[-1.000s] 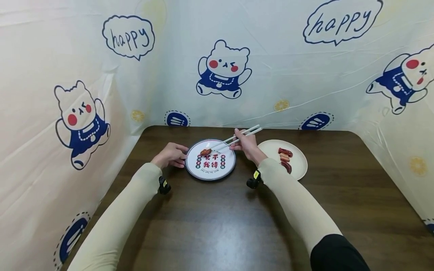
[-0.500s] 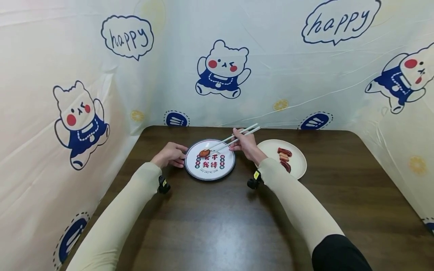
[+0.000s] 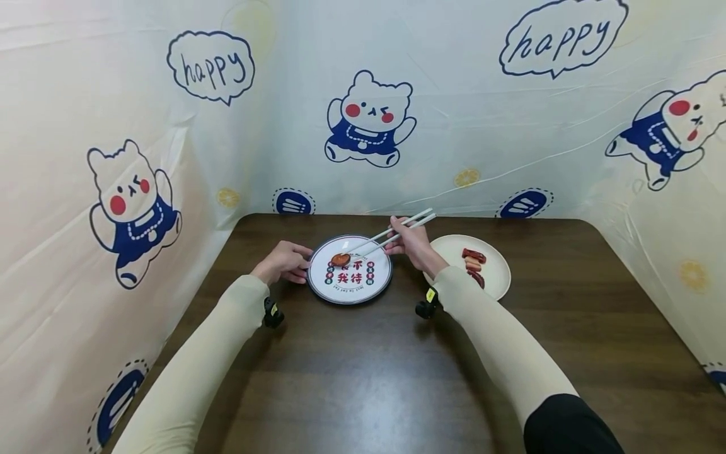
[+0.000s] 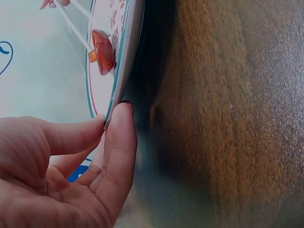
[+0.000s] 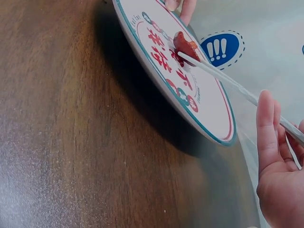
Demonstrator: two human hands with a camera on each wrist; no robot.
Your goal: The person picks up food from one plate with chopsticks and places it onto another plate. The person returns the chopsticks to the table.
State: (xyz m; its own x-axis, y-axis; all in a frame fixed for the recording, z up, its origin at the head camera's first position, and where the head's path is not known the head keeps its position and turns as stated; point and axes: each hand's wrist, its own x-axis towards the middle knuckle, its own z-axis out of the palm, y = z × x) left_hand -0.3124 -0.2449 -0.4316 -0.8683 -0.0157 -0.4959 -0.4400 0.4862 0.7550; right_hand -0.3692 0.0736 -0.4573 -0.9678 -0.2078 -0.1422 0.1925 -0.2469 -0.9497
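Note:
My left hand (image 3: 283, 261) pinches the left rim of a round white plate (image 3: 353, 294) with a blue border and red lettering. In the left wrist view, its thumb and fingers clasp the plate's edge. My right hand (image 3: 413, 243) holds a pair of pale chopsticks (image 3: 391, 236) above the plate's right side. Their tips are at a glossy reddish-brown piece of food (image 4: 102, 52) that lies on the plate's upper left. In the right wrist view, one chopstick tip overlaps the food (image 5: 186, 46). Whether the chopsticks grip it, I cannot tell.
A cream plate (image 3: 499, 274) to the right bears several reddish-brown sausage pieces (image 3: 473, 257). It is partly hidden by my right forearm. Both plates are on a dark wooden table (image 3: 351, 366). A patterned cloth (image 3: 442, 126) rises behind and at both sides.
The food piece has settled slightly lower and flatter on the lettered plate, the chopsticks staying close to it. Both hands keep about the same places. The head view has shifted slightly.

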